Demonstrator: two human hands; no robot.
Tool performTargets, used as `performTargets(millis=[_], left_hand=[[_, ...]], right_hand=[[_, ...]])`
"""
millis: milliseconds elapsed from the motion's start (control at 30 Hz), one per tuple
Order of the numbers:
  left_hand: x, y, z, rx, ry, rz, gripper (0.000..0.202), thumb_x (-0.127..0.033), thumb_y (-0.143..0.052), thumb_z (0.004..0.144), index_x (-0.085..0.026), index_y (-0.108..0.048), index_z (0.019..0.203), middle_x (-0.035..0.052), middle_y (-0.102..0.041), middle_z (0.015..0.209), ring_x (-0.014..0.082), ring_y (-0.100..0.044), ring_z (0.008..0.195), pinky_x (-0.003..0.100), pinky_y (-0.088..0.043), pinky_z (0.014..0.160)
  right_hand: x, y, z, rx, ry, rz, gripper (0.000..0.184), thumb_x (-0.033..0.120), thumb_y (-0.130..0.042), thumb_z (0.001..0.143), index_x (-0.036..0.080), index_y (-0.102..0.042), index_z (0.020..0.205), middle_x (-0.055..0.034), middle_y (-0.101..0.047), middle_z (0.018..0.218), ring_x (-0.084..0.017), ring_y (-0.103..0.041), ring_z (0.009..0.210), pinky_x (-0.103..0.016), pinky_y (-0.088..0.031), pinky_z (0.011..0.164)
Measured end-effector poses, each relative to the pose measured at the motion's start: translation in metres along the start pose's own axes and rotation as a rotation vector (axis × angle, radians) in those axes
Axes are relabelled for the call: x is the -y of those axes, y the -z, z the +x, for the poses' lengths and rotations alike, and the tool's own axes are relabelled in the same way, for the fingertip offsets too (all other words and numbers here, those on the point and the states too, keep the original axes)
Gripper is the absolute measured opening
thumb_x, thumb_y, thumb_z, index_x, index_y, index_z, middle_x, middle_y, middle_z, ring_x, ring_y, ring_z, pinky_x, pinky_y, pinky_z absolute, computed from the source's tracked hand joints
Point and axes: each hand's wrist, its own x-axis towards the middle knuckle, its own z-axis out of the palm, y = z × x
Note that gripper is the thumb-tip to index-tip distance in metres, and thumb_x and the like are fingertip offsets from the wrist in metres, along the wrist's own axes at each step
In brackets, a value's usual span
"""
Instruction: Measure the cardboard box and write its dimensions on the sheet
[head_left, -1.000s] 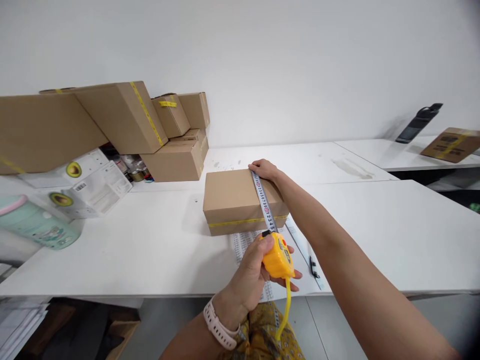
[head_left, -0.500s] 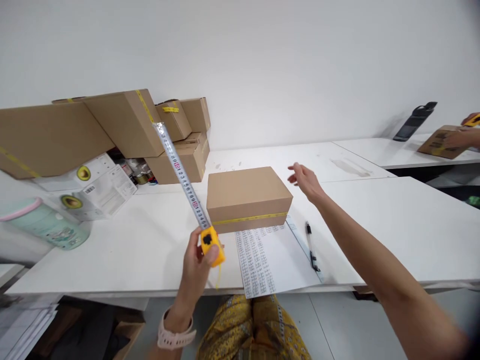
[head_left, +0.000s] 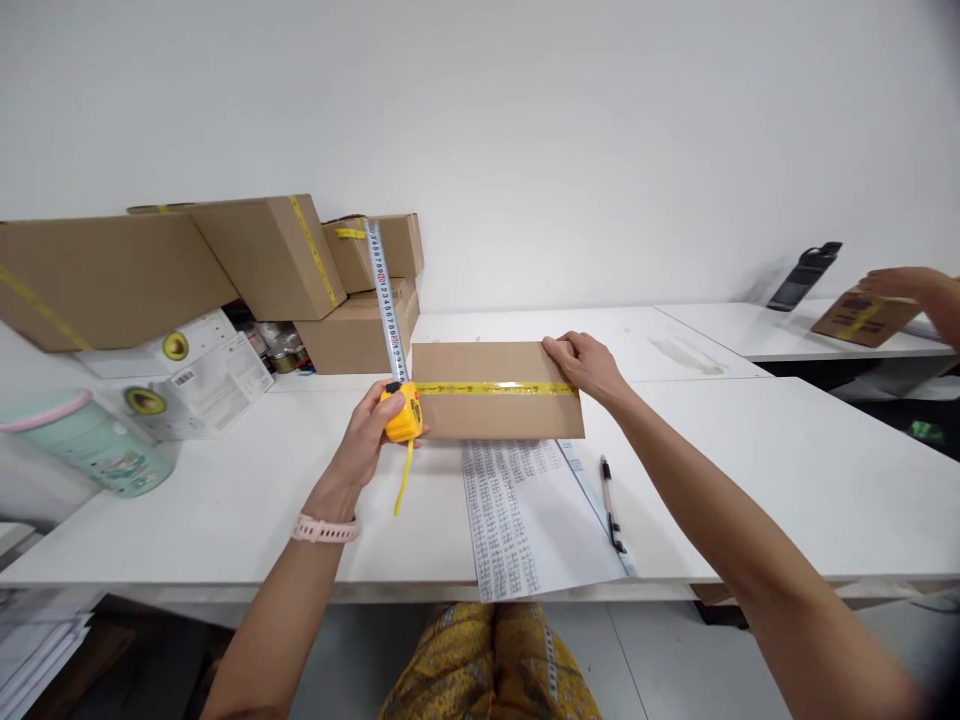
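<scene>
My left hand (head_left: 367, 430) is wrapped round a yellow tape measure (head_left: 405, 412), whose metal blade (head_left: 384, 300) sticks up and away with its numbers facing me. That hand is at the left end of a brown cardboard box (head_left: 495, 415), some fingertips seeming to reach its lower left corner. A strip of yellow printed tape runs along the box side turned toward me. My right hand (head_left: 586, 362) grips the box's upper right corner, fingers over the top edge. Beneath the box's near edge lies a printed sheet (head_left: 532, 530), with a black-and-clear pen (head_left: 610, 505) on its right side.
Cardboard boxes (head_left: 262, 255) are stacked at the back left above white avocado-print boxes (head_left: 202, 370). A mint tumbler (head_left: 97, 440) stands at the left. On the far right, a co-worker's hand (head_left: 911, 285) touches a small box (head_left: 855, 318) near a dark bottle (head_left: 806, 275).
The box has been tipped so its taped side faces me. My right hand has come onto its right corner. My left hand has moved up with the tape measure, its blade now more upright.
</scene>
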Motion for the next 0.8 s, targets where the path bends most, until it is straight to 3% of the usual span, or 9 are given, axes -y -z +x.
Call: performTargets(millis=[67, 200, 367, 467, 633, 800], left_hand=[[-0.005, -0.003, 0.0, -0.014, -0.011, 0.028, 0.058, -0.056, -0.073, 0.073, -0.021, -0.052, 0.114, 0.0059, -0.065, 0.108, 0.0177, -0.07, 0.069, 0.033, -0.058, 0.057], [0.004, -0.025, -0.028, -0.017, -0.026, 0.001, 0.058, -0.054, -0.078, 0.071, -0.024, -0.054, 0.113, 0.004, -0.065, 0.1, 0.0196, -0.07, 0.07, 0.033, -0.059, 0.057], [0.038, -0.067, -0.076, 0.243, 0.18, -0.203, 0.053, -0.057, -0.08, 0.072, -0.026, -0.061, 0.111, 0.0045, -0.062, 0.099, 0.021, -0.07, 0.072, 0.03, -0.056, 0.054], [0.057, -0.086, -0.089, 0.31, 0.269, -0.253, 0.048, -0.057, -0.08, 0.074, -0.027, -0.061, 0.105, 0.0038, -0.06, 0.097, 0.0203, -0.068, 0.073, 0.028, -0.054, 0.053], [0.077, -0.096, -0.096, 0.325, 0.327, -0.288, 0.05, -0.062, -0.079, 0.072, -0.027, -0.06, 0.102, 0.0031, -0.058, 0.097, 0.0189, -0.065, 0.071, 0.027, -0.051, 0.051], [0.078, -0.098, -0.103, 0.323, 0.345, -0.317, 0.051, -0.062, -0.08, 0.072, -0.026, -0.06, 0.102, 0.0026, -0.057, 0.095, 0.0164, -0.062, 0.068, 0.027, -0.052, 0.053]], right_hand=[[0.003, -0.005, 0.015, -0.051, 0.074, -0.051, 0.042, 0.059, -0.053, 0.092, 0.021, -0.069, 0.09, -0.0123, -0.065, 0.11, -0.027, -0.059, 0.107, -0.04, -0.045, 0.095], [0.005, -0.02, 0.028, 0.006, 0.291, -0.03, 0.034, 0.035, -0.038, 0.099, 0.021, -0.069, 0.098, -0.0111, -0.071, 0.113, -0.026, -0.059, 0.108, -0.04, -0.043, 0.097], [0.009, -0.031, 0.024, -0.081, 0.426, -0.257, 0.038, 0.022, -0.032, 0.099, 0.021, -0.068, 0.112, -0.0114, -0.073, 0.116, -0.03, -0.058, 0.106, -0.046, -0.037, 0.098], [0.011, -0.031, 0.019, -0.113, 0.463, -0.367, 0.044, 0.022, -0.028, 0.1, 0.019, -0.063, 0.127, -0.014, -0.073, 0.109, -0.03, -0.058, 0.101, -0.045, -0.037, 0.094], [0.017, -0.028, 0.013, -0.099, 0.524, -0.523, 0.057, 0.016, -0.025, 0.099, 0.022, -0.046, 0.151, -0.012, -0.07, 0.1, -0.029, -0.054, 0.092, -0.042, -0.035, 0.087], [0.022, -0.025, 0.013, 0.001, 0.572, -0.567, 0.066, 0.007, -0.029, 0.094, 0.028, -0.042, 0.155, -0.0105, -0.067, 0.106, -0.028, -0.052, 0.095, -0.04, -0.034, 0.088]])
